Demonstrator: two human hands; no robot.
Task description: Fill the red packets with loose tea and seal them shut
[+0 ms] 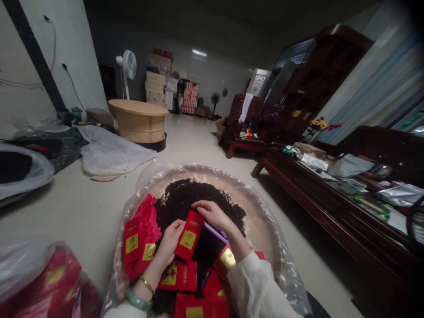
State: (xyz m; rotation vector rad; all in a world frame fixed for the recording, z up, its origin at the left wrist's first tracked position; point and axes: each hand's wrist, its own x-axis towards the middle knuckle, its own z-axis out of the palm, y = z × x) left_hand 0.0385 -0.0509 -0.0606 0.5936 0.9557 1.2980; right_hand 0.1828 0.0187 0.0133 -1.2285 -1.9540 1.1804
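Note:
My left hand (169,242) grips the left side of a red packet (190,237) with a gold print, held tilted above the heap. At its top edge, the fingers of my right hand (213,214) pinch the packet's rim. Behind it lies a dark pile of dried leaves, which look like tea (192,194), on a wide round woven tray (265,216) wrapped in clear plastic. Partly hidden under my right forearm is a purple-edged object (213,230), its kind unclear. More red packets (131,240) lie at the tray's left, and others (181,277) are scattered near me.
A carved wooden table (318,212) loaded with clutter runs along the right. Plastic sheeting (112,150) lies on the floor at left, near a round wooden drum-shaped stand (141,126). A plastic-lined container (20,170) of dark material is at far left; a red bag (53,282) sits lower left.

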